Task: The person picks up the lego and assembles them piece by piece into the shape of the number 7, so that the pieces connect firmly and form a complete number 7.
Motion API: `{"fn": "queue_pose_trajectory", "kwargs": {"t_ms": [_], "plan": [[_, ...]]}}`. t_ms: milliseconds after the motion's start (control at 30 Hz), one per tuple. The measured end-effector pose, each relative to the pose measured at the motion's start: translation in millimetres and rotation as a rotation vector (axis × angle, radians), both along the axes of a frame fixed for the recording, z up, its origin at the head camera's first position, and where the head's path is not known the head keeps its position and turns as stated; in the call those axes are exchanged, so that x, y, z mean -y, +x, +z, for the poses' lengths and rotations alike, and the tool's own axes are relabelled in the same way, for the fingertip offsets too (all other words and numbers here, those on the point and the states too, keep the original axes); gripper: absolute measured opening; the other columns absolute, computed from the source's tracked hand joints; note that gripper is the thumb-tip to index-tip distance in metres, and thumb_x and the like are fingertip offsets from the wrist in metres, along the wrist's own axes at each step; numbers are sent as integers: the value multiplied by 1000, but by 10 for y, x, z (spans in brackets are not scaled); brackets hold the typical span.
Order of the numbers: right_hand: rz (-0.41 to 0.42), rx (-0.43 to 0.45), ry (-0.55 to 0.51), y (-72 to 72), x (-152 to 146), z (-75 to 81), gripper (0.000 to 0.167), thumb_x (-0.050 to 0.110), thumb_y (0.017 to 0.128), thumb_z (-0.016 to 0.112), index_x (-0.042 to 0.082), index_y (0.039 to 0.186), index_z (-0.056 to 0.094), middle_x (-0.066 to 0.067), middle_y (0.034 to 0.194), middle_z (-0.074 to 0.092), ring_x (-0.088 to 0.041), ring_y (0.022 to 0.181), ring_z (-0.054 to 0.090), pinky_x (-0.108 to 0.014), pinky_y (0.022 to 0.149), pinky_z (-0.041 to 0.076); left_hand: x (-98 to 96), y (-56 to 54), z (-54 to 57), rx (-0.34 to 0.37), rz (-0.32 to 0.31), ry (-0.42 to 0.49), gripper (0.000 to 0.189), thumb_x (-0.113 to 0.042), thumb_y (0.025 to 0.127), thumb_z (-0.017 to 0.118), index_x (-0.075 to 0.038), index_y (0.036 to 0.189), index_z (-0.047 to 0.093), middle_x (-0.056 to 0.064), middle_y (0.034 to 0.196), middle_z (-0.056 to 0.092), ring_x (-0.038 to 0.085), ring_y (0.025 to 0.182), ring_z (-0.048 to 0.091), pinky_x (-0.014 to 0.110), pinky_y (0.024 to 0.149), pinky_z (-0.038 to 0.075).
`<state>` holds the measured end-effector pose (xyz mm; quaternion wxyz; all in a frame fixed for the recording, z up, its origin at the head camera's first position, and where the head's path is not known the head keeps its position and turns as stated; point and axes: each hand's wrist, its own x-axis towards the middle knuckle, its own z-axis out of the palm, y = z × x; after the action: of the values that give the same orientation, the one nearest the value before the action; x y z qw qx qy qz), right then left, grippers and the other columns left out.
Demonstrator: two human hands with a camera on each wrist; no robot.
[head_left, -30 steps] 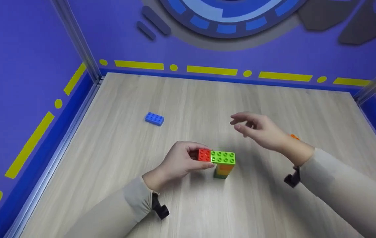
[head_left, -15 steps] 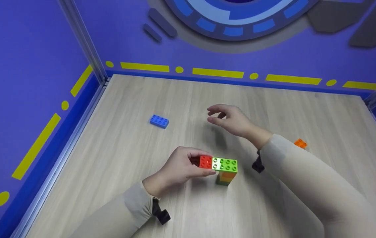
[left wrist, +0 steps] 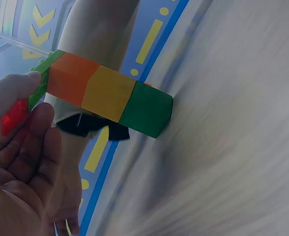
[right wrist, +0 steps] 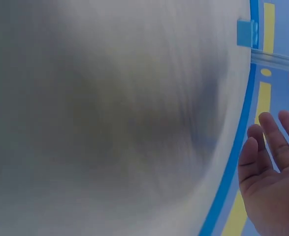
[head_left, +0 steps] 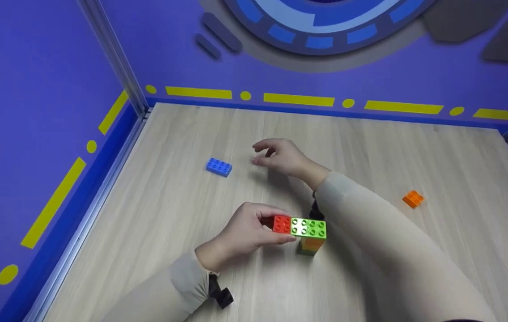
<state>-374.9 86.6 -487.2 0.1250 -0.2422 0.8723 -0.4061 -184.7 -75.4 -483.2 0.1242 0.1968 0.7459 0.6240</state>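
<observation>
My left hand [head_left: 247, 230] pinches a red building block [head_left: 281, 224] between thumb and fingers. The red block sits beside a light green block [head_left: 308, 227] on top of a stack. Under the light green one, the left wrist view shows an orange block [left wrist: 71, 78], a yellow block [left wrist: 108, 92] and a dark green block [left wrist: 146, 109] at the bottom. My right hand [head_left: 283, 157] hovers over the table, empty, fingers loosely bent, to the right of a blue block [head_left: 219, 167]. In the right wrist view this blue block [right wrist: 244, 33] appears ahead of the fingers.
A small orange block [head_left: 413, 199] lies on the wooden table [head_left: 459, 179] at the right, beyond the right sleeve. Blue-purple walls [head_left: 169, 44] with yellow markings enclose the table. A metal strip [head_left: 88, 210] runs along the left edge.
My right hand has moved left across the table, toward the blue block, uncovering the orange block at the right. The left hand keeps its hold on the red block.
</observation>
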Motion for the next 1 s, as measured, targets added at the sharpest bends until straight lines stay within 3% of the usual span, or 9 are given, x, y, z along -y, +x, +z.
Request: {"fn": "queue_pose_trajectory", "kwargs": {"t_ms": [300,600,800,1000], "plan": [[105,-25,40,-5,481,-123,58,34,100,88,8,149,73,-11,148,74,-31,129,66,-49,117,54,21,28,-38,-17,-2,14,34,-14,86,99,-10,118,88,8,102,86,0,78,68,18,70,56],[288,-196,184,-2,704,-157,59,32,100,89,12,153,72,-13,150,70,-30,140,62,-46,128,47,35,4,-29,-41,-1,4,33,-17,86,100,-11,116,89,6,104,86,-1,81,66,19,73,56],[236,-211,221,37,764,-149,47,36,99,91,12,139,81,-6,128,82,-23,117,66,-44,111,56,43,13,-45,-40,2,9,34,-16,85,100,-10,116,89,8,106,86,-1,82,67,18,74,55],[222,-221,230,59,725,-126,39,28,102,87,10,135,82,-7,123,84,-23,113,70,-44,108,60,25,7,-51,-30,5,24,33,-15,85,100,-10,116,89,8,105,86,0,81,67,18,73,55]]}}
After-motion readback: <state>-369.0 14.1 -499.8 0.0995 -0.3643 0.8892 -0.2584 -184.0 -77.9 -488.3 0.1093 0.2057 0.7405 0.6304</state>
